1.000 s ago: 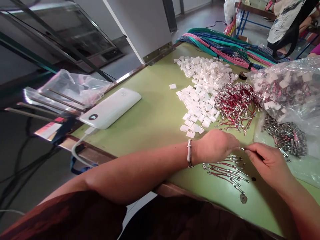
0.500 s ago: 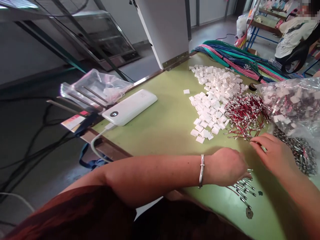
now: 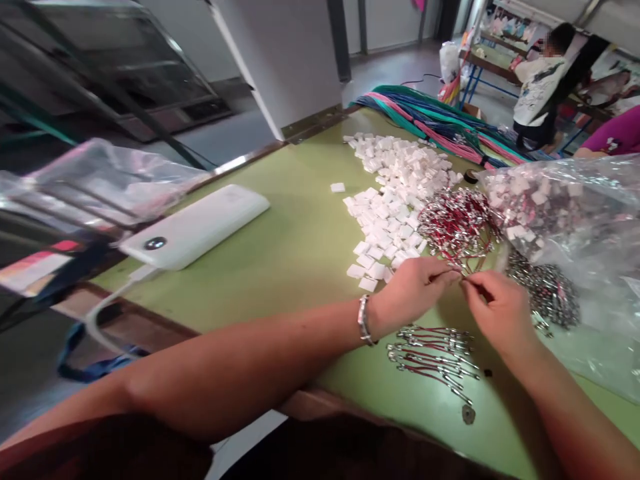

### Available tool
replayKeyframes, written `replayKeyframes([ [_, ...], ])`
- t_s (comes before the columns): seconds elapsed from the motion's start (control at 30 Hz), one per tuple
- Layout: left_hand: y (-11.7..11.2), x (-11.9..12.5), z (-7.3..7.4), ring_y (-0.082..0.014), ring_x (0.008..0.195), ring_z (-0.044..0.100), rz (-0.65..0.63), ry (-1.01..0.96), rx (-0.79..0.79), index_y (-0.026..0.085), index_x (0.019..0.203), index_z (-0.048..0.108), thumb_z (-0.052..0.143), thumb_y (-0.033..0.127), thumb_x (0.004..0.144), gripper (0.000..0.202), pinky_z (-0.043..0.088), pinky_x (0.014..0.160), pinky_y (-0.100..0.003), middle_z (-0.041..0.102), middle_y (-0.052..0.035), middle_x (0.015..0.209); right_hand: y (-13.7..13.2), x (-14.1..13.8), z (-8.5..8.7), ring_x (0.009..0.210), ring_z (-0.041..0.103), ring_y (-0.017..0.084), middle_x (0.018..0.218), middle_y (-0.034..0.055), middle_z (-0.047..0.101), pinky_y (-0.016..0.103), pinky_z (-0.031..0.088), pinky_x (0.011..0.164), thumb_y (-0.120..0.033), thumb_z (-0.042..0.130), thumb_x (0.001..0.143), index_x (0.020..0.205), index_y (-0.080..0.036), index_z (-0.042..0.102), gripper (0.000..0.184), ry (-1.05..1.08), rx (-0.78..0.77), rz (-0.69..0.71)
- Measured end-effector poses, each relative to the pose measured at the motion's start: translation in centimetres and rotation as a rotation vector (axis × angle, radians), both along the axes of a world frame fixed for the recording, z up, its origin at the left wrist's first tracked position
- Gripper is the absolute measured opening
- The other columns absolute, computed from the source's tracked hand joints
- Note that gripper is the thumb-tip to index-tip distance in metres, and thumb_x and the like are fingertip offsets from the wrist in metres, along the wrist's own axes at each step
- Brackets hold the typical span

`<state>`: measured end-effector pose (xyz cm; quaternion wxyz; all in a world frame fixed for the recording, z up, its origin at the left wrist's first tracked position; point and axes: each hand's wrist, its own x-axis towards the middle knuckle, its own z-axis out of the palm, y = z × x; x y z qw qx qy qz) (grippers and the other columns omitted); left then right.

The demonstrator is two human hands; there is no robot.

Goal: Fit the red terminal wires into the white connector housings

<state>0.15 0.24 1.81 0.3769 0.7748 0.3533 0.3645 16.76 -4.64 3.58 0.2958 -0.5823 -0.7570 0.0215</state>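
Fingers [image 3: 443, 285] of the left hand [image 3: 406, 295] and right hand [image 3: 501, 312] are pinching a thin wire [image 3: 461, 271]; red wires [image 3: 427, 346] are lying at the hands' six o'clock, a wire pile [image 3: 454, 217] at twelve.

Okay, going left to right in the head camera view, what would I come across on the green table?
White power bank → lone white block → white block pile → red wire pile → clear plastic bag.
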Motion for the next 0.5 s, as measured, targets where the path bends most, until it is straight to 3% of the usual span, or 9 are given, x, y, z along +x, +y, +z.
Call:
replayKeyframes([
  [0.1, -0.1, 0.0, 0.0, -0.0116, 0.076, 0.063, -0.033, -0.201, -0.042, 0.017, 0.08, 0.068, 0.053, 0.026, 0.088, 0.02, 0.053, 0.07, -0.025, 0.07, -0.0025, 0.079, -0.8, -1.3, 0.2, 0.062, 0.057, 0.014, 0.066, 0.0008, 0.062, 0.027, 0.043, 0.058, -0.023, 0.05, 0.09, 0.072, -0.022, 0.064, 0.023, 0.045, -0.064, 0.051],
  [0.2, 0.1, -0.2, 0.5, -0.0112, 0.073, 0.062, -0.015, -0.277, -0.147, 0.016, 0.076, 0.062, 0.05, 0.027, 0.091, 0.022, 0.053, 0.069, -0.025, 0.068, -0.0035, 0.077, -0.8, 0.8, 0.7, 0.068, 0.06, 0.014, 0.074, 0.0021, 0.066, 0.027, 0.046, 0.063, -0.026, 0.047, 0.092, 0.08, -0.022, 0.067, 0.023, 0.055, -0.113, 0.041],
  [0.33, 1.1, -0.7, 1.4, -0.0071, 0.053, 0.051, 0.077, -0.333, -0.291, 0.017, 0.082, 0.055, 0.041, 0.025, 0.095, 0.021, 0.043, 0.051, -0.019, 0.057, 0.0013, 0.063, -0.5, 8.0, 0.5, 0.065, 0.059, 0.019, 0.079, 0.0065, 0.068, 0.033, 0.044, 0.061, -0.032, 0.051, 0.087, 0.081, -0.021, 0.07, 0.022, -0.265, -0.17, -0.356],
  [0.4, 1.5, -0.8, 1.8, -0.0065, 0.049, 0.042, 0.106, -0.327, -0.29, 0.017, 0.082, 0.055, 0.041, 0.024, 0.095, 0.02, 0.037, 0.047, -0.019, 0.048, 0.0037, 0.057, -0.2, 10.8, -0.4, 0.065, 0.059, 0.02, 0.081, 0.0074, 0.067, 0.033, 0.042, 0.059, -0.036, 0.052, 0.085, 0.087, -0.021, 0.07, 0.023, -0.383, -0.223, -0.424],
  [0.5, 2.0, -1.0, 2.2, -0.0071, 0.051, 0.038, 0.111, -0.298, -0.267, 0.016, 0.079, 0.056, 0.042, 0.023, 0.095, 0.023, 0.035, 0.049, -0.02, 0.045, 0.0036, 0.057, 0.2, 12.0, -2.1, 0.07, 0.06, 0.023, 0.091, 0.0111, 0.066, 0.034, 0.039, 0.056, -0.038, 0.049, 0.087, 0.092, -0.019, 0.068, 0.027, -0.507, -0.206, -0.457],
])
